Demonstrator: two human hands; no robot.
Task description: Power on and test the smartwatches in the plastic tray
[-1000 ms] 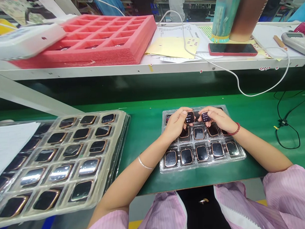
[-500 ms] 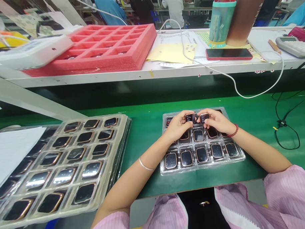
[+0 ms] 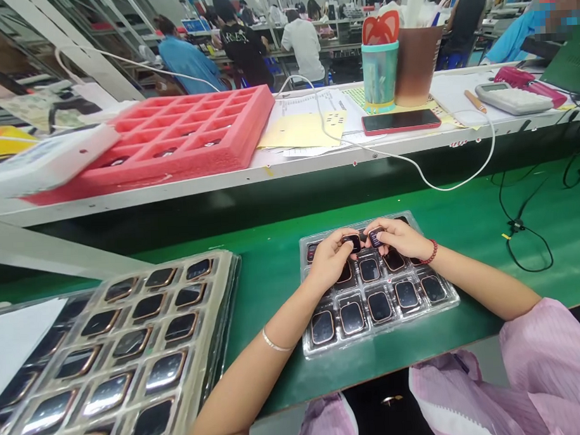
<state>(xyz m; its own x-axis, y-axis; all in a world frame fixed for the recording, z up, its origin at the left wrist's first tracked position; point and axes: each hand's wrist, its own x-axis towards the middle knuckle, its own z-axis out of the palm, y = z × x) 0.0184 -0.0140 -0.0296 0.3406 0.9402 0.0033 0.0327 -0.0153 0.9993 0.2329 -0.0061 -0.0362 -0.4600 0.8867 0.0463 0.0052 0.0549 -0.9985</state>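
Observation:
My left hand [image 3: 333,257] is closed on a square smartwatch [image 3: 350,242] with a gold-coloured frame and a dark screen. Another such watch [image 3: 375,237], its screen lit with small text, is pinched in my right hand [image 3: 400,236]. Both watches are held side by side just above a clear plastic tray [image 3: 370,343]. Rows of square watches with dark screens, such as one in the front row [image 3: 352,317], lie in its compartments. My hands and forearms hide part of the back rows.
At left stands a stack of plastic trays [image 3: 217,315] with more watches, partly under white paper [image 3: 23,341]. The raised shelf holds a pink foam tray [image 3: 249,143], a phone [image 3: 401,121], a cup [image 3: 380,75] and a calculator [image 3: 514,98]. A white cable [image 3: 431,186] hangs down. Several people sit beyond.
The camera view has tilted up and turned, showing more of the room. My left thumb now lies over the left watch's screen; both hands still hold the watches.

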